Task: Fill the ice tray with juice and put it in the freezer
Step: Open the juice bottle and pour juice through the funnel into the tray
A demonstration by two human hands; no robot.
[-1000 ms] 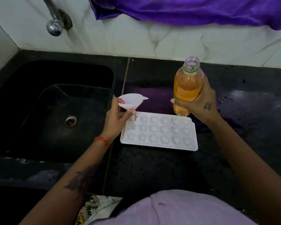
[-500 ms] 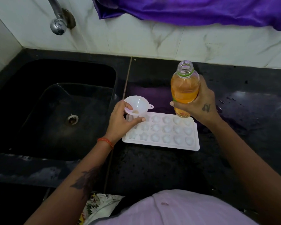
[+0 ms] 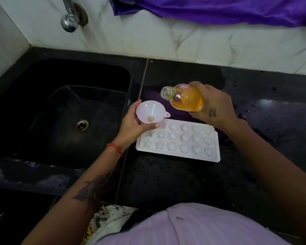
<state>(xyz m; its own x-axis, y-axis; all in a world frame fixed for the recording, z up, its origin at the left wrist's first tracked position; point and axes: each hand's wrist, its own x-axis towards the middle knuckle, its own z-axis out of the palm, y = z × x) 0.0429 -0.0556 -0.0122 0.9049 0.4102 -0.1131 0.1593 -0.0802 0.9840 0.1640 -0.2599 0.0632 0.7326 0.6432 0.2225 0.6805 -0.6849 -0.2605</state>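
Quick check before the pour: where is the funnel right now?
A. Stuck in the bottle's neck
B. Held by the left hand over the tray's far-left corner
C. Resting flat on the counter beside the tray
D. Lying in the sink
B: the left hand holds the white funnel over the far-left corner of the ice tray, while the right hand tilts the open juice bottle toward it.

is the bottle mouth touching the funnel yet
Apart. In the head view, dark counter shows between the open mouth of the bottle, tilted in the right hand, and the rim of the funnel, which the left hand holds.

Pale lilac top (image 3: 193, 227), orange wrist thread (image 3: 114, 147), tattooed left forearm and right hand (image 3: 214, 106).
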